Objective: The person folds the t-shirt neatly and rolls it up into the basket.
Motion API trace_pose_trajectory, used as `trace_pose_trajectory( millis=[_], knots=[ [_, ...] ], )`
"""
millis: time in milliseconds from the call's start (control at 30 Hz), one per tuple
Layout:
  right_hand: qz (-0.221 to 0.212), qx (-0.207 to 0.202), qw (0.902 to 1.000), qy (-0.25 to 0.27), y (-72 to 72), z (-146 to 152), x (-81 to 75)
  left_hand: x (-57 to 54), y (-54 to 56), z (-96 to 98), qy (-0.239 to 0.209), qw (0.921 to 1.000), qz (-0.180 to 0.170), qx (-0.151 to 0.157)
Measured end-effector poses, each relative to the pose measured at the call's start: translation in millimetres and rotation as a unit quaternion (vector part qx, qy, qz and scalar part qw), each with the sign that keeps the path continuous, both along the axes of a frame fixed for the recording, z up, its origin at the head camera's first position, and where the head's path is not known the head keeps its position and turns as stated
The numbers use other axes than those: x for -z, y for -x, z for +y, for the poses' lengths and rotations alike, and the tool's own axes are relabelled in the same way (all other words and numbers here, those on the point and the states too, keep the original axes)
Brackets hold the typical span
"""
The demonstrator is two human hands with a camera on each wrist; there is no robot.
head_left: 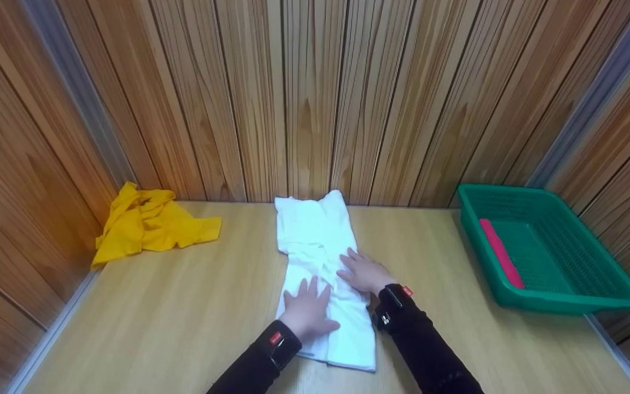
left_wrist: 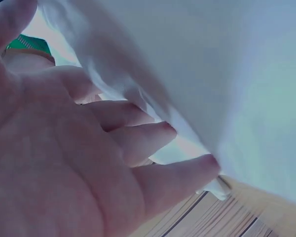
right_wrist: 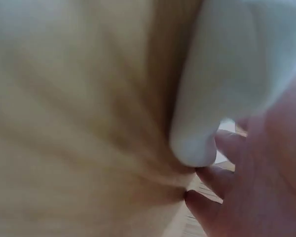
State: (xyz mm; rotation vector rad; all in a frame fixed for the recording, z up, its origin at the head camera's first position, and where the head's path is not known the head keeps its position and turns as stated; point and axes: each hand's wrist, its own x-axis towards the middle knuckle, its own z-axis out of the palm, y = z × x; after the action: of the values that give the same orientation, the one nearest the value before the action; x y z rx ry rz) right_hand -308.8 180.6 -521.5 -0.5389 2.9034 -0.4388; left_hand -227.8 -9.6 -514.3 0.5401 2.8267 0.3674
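A white cloth garment (head_left: 312,221), folded into a long narrow strip with creases across its middle, lies on the table between the hands. My left hand (head_left: 308,314) rests on its lower left part with fingers spread. On its right side my right hand (head_left: 367,272) touches the fabric, fingers straight and apart. The left wrist view has the fingertips (left_wrist: 204,165) against the white fabric (left_wrist: 187,59). In the right wrist view, the right fingers (right_wrist: 207,205) reach down at a rounded fabric edge (right_wrist: 200,133), beside the tabletop.
A crumpled yellow cloth (head_left: 151,224) lies at the back left against the wall. At the right stands a green plastic basket (head_left: 572,302) with a folded pink-red item (head_left: 501,254) along its left inner side. Wood-panelled walls (head_left: 315,98) close off the table's back and sides.
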Motion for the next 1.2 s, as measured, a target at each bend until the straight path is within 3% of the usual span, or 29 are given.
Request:
trace_pose_trajectory(
  millis=[200,767,967,1200],
  knots=[
    [-0.014,0.011,0.9998,-0.003,-0.9,-1,-1.8,-1.0,1.1,1.2,0.029,0.9996,0.002,-0.003],
    [-0.031,0.042,0.9976,-0.046,-24.2,-2,-7.8,0.8,-1.5,4.3,0.032,0.9994,0.004,-0.011],
    [-0.038,0.038,0.9982,-0.028,-21.9,-2,-8.9,0.1,-3.8,5.4,0.035,0.9992,0.0,-0.017],
    [-0.056,0.061,0.9965,-0.016,-11.3,-3,-13.6,-2.7,-5.8,9.8,0.028,0.9992,-0.002,-0.028]
  ],
)
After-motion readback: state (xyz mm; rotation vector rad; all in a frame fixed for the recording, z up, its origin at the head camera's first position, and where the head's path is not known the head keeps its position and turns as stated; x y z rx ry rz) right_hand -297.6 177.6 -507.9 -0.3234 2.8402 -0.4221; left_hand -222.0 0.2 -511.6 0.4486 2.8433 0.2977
